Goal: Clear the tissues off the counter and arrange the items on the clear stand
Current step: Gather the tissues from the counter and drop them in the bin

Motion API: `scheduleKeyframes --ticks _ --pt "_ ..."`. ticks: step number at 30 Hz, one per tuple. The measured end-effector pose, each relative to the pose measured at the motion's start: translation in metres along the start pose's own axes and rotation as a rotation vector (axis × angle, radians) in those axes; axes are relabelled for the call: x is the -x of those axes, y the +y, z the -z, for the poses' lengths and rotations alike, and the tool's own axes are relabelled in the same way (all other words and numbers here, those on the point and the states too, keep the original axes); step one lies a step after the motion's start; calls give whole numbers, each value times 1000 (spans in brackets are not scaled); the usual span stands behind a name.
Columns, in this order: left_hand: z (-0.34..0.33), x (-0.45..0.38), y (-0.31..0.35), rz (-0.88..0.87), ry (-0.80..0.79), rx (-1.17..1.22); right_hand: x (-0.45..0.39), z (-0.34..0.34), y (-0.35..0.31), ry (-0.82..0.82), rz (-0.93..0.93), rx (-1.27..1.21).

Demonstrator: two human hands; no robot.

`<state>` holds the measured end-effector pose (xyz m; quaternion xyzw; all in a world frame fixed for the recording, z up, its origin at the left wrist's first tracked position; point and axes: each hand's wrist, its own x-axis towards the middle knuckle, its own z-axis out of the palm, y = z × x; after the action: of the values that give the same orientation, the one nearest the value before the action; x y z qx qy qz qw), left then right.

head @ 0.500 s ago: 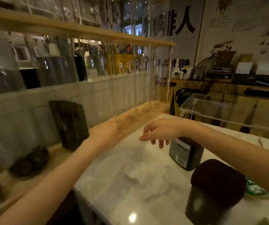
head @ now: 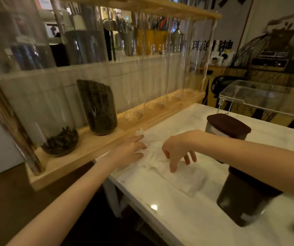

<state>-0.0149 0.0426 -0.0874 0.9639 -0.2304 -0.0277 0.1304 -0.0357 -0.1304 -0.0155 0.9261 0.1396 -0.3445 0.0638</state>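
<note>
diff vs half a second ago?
Both hands came down from mid-air to the tissues: left hand lies flat on them, right hand hovers with fingers curled, touching them at most by the fingertips. Nothing gripped yet. Canisters and clear stand unmoved.

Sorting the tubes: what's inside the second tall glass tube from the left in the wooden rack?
The tall glass tube is about half full of small dark pieces, likely beans or leaves. Blur hides which.
</note>
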Motion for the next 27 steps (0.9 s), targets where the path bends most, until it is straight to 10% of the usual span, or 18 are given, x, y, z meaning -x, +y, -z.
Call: scheduleKeyframes --ticks 10,27 --pt "-6 -3 8 -10 190 62 -7 -13 -7 145 35 219" --pt "70 14 66 -158 405 206 89 -1 23 823 79 -231"
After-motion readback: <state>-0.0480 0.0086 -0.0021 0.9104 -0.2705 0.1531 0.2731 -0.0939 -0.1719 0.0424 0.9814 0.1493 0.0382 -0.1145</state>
